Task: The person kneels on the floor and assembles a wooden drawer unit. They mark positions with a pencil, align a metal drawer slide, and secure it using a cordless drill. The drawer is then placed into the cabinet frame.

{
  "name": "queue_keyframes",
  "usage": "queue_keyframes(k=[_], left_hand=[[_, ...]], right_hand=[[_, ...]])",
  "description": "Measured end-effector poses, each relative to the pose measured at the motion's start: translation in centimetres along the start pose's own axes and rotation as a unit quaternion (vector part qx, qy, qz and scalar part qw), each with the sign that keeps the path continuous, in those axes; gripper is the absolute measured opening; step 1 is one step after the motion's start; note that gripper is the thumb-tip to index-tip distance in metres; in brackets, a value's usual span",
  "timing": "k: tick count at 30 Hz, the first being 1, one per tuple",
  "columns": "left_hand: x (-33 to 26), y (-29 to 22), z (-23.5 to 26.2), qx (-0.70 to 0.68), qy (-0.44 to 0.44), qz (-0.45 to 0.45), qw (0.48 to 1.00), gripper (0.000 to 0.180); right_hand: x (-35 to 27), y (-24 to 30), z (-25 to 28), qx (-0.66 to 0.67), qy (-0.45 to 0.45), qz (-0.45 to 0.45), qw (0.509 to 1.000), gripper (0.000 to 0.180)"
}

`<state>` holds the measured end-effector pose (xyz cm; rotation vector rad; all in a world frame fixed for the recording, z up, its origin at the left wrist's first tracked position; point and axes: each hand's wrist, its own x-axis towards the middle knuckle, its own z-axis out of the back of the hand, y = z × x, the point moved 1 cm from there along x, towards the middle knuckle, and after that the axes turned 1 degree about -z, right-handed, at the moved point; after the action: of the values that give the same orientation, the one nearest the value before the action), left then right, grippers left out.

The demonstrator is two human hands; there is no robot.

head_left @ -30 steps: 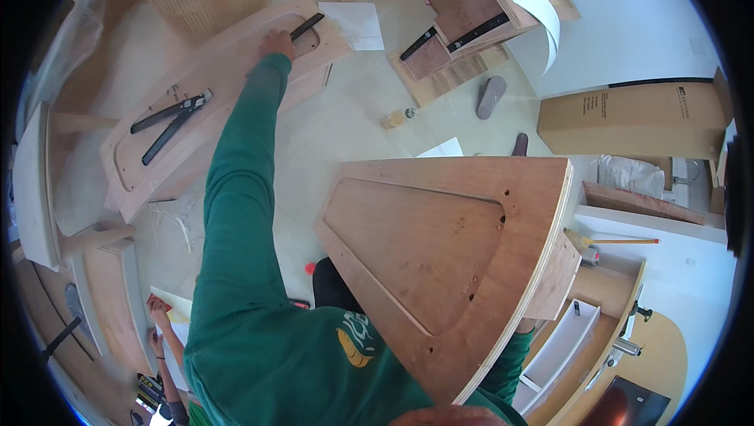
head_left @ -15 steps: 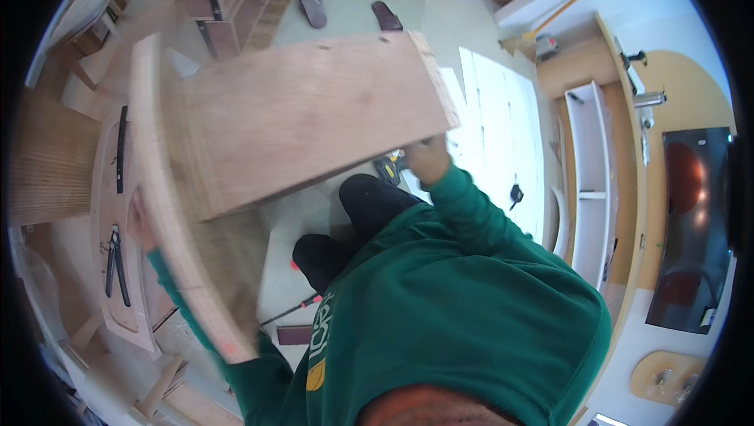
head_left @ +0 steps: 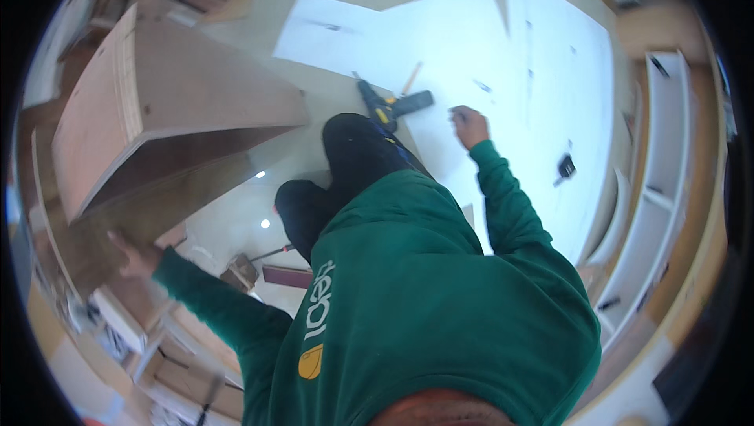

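Note:
An open plywood box (head_left: 212,88) stands at the left, its hollow side facing me. My left hand (head_left: 137,259) is open beside its lower board (head_left: 94,249), fingers stretched out; whether they touch the wood I cannot tell. Over the white sheets (head_left: 463,49) on the floor, my right hand (head_left: 470,126) has its fingers curled together. A small dark bit shows at its fingertips, too small to name. A black and yellow cordless drill (head_left: 385,112) lies left of that hand, just beyond my knees.
A small black tool (head_left: 566,165) lies on the sheets at the right. Further right is a long white shelf unit (head_left: 664,151). A red-tipped rod (head_left: 273,253) and a dark red strip (head_left: 284,277) lie near my left knee. Wooden parts (head_left: 181,379) crowd the lower left.
The plywood box has swung from in front of me to the left and turned. My right hand has let go of it and moved over the white sheets.

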<state>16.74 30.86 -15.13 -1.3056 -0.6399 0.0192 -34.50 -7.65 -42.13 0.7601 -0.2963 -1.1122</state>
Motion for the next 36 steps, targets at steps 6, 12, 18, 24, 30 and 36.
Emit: queue_keyframes(k=[6,12,18,24,30,36], left_hand=[[-3.4,-4.9,-3.3,-0.071,0.012,-0.155,0.985,0.032],[-7.2,-9.1,-4.4,-0.055,0.024,-0.134,0.989,0.030],[-5.9,-11.0,-6.9,0.034,0.042,-0.145,0.988,0.030],[-3.0,-10.4,-8.5,0.057,0.114,-0.064,0.990,0.041],[1.3,-8.4,-13.5,0.180,0.060,-0.125,0.974,0.053],[2.0,-8.0,-15.6,0.226,0.079,-0.131,0.962,0.040]], right_hand=[[13.7,-5.5,-9.0,-0.132,0.099,0.037,0.986,0.038],[17.2,-7.5,-16.1,-0.334,0.242,0.059,0.909,0.049],[16.2,-6.5,-14.7,-0.401,0.298,0.151,0.853,0.027],[16.2,-0.7,-9.9,-0.154,0.090,0.124,0.976,0.022],[14.3,10.4,-7.3,0.252,0.102,0.169,0.947,0.011],[6.2,29.3,-12.0,0.389,0.214,0.243,0.862,0.022]])
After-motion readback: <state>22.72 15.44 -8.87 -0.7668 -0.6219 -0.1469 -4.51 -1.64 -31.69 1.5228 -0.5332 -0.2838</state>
